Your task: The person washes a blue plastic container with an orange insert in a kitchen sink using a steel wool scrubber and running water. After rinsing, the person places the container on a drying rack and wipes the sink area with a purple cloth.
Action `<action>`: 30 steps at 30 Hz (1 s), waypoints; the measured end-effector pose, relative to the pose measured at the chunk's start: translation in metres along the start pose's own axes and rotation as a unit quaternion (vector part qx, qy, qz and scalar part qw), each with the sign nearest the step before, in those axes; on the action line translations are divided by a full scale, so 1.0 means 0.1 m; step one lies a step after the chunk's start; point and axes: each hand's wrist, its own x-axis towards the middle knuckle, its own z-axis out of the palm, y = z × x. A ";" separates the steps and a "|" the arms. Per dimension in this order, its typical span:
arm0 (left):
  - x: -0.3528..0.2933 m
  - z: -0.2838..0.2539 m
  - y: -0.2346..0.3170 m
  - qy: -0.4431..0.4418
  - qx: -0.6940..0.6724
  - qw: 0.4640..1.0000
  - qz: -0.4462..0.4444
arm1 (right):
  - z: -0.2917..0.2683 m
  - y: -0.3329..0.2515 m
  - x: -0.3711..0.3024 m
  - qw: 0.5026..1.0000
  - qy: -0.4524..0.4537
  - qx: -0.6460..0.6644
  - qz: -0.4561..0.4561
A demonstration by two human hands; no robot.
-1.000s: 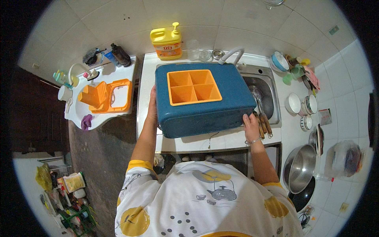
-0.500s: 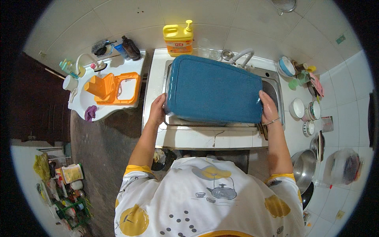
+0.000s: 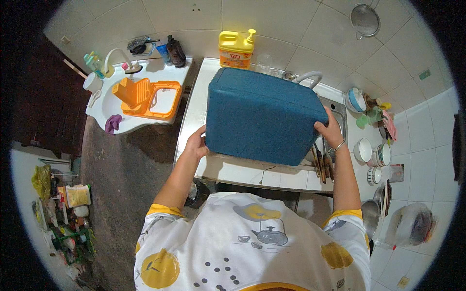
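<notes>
A large, dark blue rectangular tub (image 3: 259, 116) hangs tilted over the sink (image 3: 343, 116), its broad smooth side toward me. Most of the sink lies hidden behind it. My left hand (image 3: 196, 143) grips the tub's lower left edge, the thumb against it. At the right side my right hand (image 3: 331, 130) is closed round the edge, with the thumb on the near face and fingers along the side. Just below that hand, several wooden-handled utensils (image 3: 320, 165) lie at the sink's front rim.
Behind the tub stand a yellow pump jug (image 3: 236, 51) and a white faucet (image 3: 310, 77). Bowls (image 3: 363, 150) line the right counter. A white washbasin (image 3: 107, 104) at left holds an orange washboard (image 3: 145, 99) and a purple cloth (image 3: 113, 124). A strainer (image 3: 365, 21) hangs on the wall.
The tub has tipped, so its long upper edge now shows and its lower right corner has come nearer me. Both hands keep their hold. The utensils by the sink have come into fuller view.
</notes>
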 end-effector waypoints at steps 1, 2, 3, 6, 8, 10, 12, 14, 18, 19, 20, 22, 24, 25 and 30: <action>0.03 -0.05 0.01 -0.004 0.002 1.000 0.006 | 0.01 -0.09 0.03 0.999 0.008 -0.028 0.021; 0.10 -0.16 0.02 -0.028 -0.005 1.000 0.000 | 0.03 -0.15 0.06 0.997 0.017 -0.056 0.042; 0.21 -0.28 0.03 -0.056 -0.010 0.998 -0.009 | 0.05 -0.14 0.12 0.996 0.030 -0.061 0.051; 0.23 -0.34 0.08 -0.054 0.025 0.998 0.025 | 0.10 -0.04 0.28 0.992 0.058 -0.081 0.076; 0.15 -0.29 0.10 -0.023 0.082 0.995 0.058 | 0.11 -0.01 0.35 0.990 0.058 -0.099 0.081; -0.09 -0.15 0.18 0.014 0.159 0.984 0.081 | 0.09 -0.05 0.45 0.982 0.028 -0.133 0.135; -0.13 -0.23 0.23 -0.063 0.162 0.982 0.075 | 0.07 -0.02 0.57 0.978 0.012 -0.136 0.157; -0.19 -0.18 0.26 -0.115 0.206 0.969 0.075 | 0.01 0.19 0.67 0.982 0.014 -0.112 0.150; -0.23 -0.08 0.27 -0.164 0.451 0.867 0.137 | -0.13 0.47 0.78 0.983 -0.023 -0.080 0.162; -0.21 -0.06 0.23 -0.148 0.477 0.850 0.170 | -0.18 0.45 0.80 0.980 -0.028 -0.134 0.144; -0.18 -0.06 0.18 -0.130 0.505 0.821 0.233 | -0.19 0.44 0.83 0.980 -0.037 -0.138 0.140; -0.08 -0.08 0.06 -0.094 0.557 0.747 0.352 | -0.23 0.43 0.89 0.979 -0.051 -0.143 0.135; 0.03 -0.05 -0.06 -0.085 0.435 0.810 0.384 | -0.21 0.36 0.89 0.972 -0.061 -0.126 0.189; 0.05 -0.03 -0.07 -0.064 0.422 0.828 0.365 | -0.20 0.34 0.90 0.970 -0.069 -0.117 0.202; 0.02 0.08 -0.27 0.026 0.530 0.720 0.447 | -0.19 0.26 0.95 0.965 -0.116 -0.103 0.211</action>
